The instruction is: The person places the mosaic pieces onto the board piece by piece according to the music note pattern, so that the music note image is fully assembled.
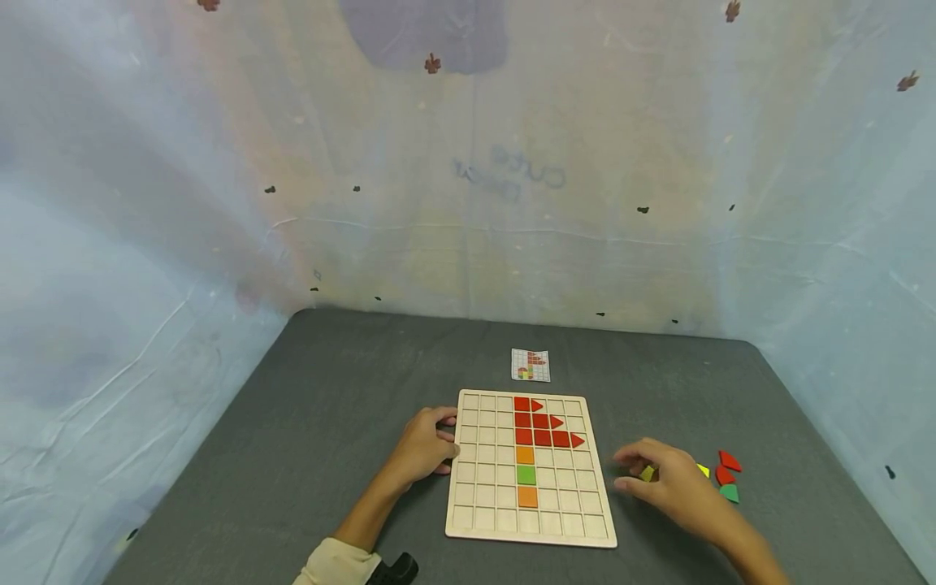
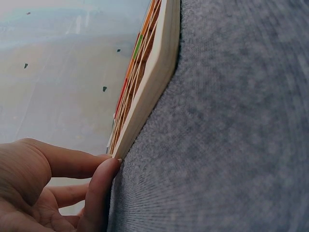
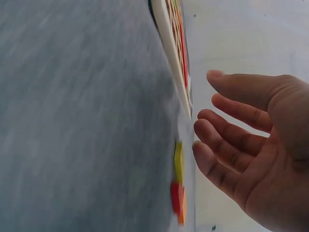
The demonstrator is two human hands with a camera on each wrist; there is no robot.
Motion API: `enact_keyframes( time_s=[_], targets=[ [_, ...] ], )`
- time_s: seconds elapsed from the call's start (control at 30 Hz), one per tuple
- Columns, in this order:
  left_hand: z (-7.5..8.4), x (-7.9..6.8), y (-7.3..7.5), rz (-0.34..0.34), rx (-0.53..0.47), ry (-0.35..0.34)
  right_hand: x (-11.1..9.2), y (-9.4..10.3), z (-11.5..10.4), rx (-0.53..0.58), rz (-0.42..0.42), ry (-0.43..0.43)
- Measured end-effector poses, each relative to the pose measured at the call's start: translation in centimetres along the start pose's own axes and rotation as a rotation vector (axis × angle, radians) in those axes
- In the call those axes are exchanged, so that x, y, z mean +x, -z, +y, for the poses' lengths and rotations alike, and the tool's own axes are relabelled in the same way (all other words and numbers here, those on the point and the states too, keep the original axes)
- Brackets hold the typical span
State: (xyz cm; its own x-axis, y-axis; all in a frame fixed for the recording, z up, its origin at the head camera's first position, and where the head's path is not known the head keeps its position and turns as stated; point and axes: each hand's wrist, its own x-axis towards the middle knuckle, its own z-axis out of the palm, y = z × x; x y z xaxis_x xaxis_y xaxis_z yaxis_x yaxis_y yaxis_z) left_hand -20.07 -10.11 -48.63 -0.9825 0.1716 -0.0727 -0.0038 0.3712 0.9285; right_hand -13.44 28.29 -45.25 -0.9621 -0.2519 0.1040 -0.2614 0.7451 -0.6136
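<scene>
A wooden grid board (image 1: pixel 484 496) lies flat on the grey table. Three rows of red pieces (image 1: pixel 543 421), each ending in a triangle, fill cells in its upper part. Below them run an orange square (image 1: pixel 525 455), a green square (image 1: pixel 526 475) and another orange square (image 1: pixel 527 496). My left hand (image 1: pixel 424 447) pinches the board's left edge between thumb and index finger. To the board's right, my right hand (image 1: pixel 673 483) hovers with spread, relaxed fingers and holds nothing. A yellow piece (image 1: pixel 647 474) shows between its thumb and fingers, lying on the table beyond them.
Loose red pieces (image 1: pixel 730 461) and a green piece (image 1: pixel 729 492) lie right of my right hand; another yellow piece (image 1: pixel 704 470) is partly hidden behind it. A small pattern card (image 1: pixel 519 361) lies beyond the board. A pale sheet (image 1: pixel 468 268) hangs around the table's far edge.
</scene>
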Motion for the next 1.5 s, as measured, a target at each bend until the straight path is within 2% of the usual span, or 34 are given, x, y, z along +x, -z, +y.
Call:
enact_keyframes(
  time_s=[0.3, 0.47, 0.7, 0.97, 1.5],
  targets=[
    [-0.2, 0.1, 0.0, -0.004, 0.001, 0.002, -1.9, 1.1, 2.3, -0.018, 0.095, -0.063],
    [-0.2, 0.2, 0.0, -0.003, 0.007, 0.010, -2.6, 1.7, 3.2, -0.047, 0.067, -0.142],
    [-0.1, 0.0, 0.1, -0.003, 0.006, 0.007, -3.1, 2.2, 4.0, -0.017, 0.061, -0.116],
    [-0.1, 0.0, 0.0, -0.004, 0.005, 0.006, -3.1, 2.6, 4.5, -0.026, -0.031, -0.180],
    [-0.1, 0.1, 0.0, -0.013, 0.004, 0.002, -2.7, 2.8, 4.7, -0.073, -0.051, -0.178]
  ],
)
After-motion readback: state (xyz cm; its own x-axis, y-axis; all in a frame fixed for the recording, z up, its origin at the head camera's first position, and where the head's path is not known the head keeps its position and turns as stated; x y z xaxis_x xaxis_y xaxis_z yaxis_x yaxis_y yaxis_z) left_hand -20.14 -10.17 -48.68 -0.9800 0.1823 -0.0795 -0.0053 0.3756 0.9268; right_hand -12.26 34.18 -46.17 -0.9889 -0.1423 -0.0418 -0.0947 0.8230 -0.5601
